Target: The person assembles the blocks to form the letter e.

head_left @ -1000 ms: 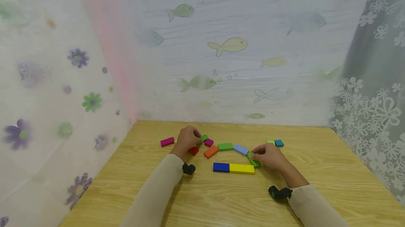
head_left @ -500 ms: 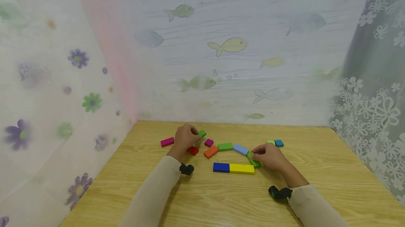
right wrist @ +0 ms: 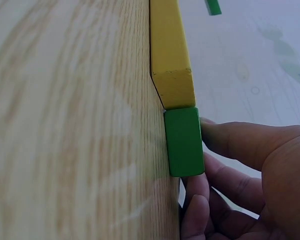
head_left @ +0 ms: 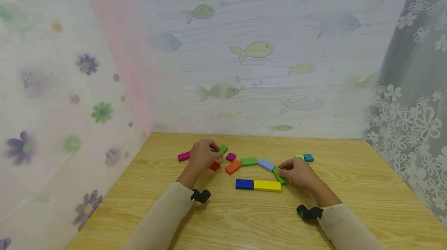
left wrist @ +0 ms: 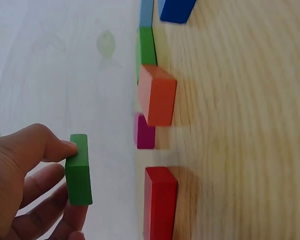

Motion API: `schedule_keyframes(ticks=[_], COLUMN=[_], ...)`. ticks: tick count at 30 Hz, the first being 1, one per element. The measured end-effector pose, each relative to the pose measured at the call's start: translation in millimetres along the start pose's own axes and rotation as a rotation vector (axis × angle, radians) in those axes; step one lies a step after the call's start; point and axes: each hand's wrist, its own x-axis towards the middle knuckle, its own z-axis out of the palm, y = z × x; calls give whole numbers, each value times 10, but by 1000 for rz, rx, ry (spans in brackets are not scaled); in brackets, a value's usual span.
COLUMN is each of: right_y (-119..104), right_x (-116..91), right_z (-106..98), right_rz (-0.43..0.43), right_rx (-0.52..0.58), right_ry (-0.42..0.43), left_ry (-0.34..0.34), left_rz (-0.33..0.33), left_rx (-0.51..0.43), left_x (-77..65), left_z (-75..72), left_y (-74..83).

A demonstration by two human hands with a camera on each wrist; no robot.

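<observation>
My left hand (head_left: 203, 154) pinches a small green block (left wrist: 79, 180) between thumb and fingers; in the left wrist view it is held up off the table. Below that hand lies a red block (head_left: 215, 166), with a short magenta block (head_left: 231, 157) to its right. My right hand (head_left: 297, 170) grips another green block (right wrist: 184, 142), which lies on the table and meets the end of the yellow block (right wrist: 171, 45) in the right wrist view. A light blue block (head_left: 266, 164), a third green block (head_left: 249, 161) and an orange block (head_left: 233, 167) continue in an arc leftward.
A dark blue block (head_left: 244, 184) lies end to end with the yellow one, in front of the arc. A magenta block (head_left: 183, 156) is at the left, partly behind my left hand. Light green (head_left: 299, 156) and teal (head_left: 309, 157) blocks lie back right. Patterned sheets surround the table (head_left: 223, 219).
My left hand has raised the small green block away from beside the short magenta block and shifted slightly left. My left forearm has swung left and nearer. My right hand stays in place.
</observation>
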Motion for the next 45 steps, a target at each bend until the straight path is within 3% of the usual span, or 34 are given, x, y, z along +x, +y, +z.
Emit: schedule_keyframes(ticks=[15, 23, 29, 45], right_y=[-14, -10, 25, 8], right_x=[-2, -6, 7, -21], right_z=[-27, -34, -31, -22], right_rz=[11, 24, 3, -4], right_rx=[3, 7, 0, 7], right_ry=[-7, -8, -9, -16], left_ry=[-26, -68, -142, -253], left_rz=[104, 94, 50, 42], left_rx=[74, 115, 97, 97], left_x=[-458, -626, -690, -717], left_z=[-42, -65, -58, -45], left_y=[135, 153, 143, 98])
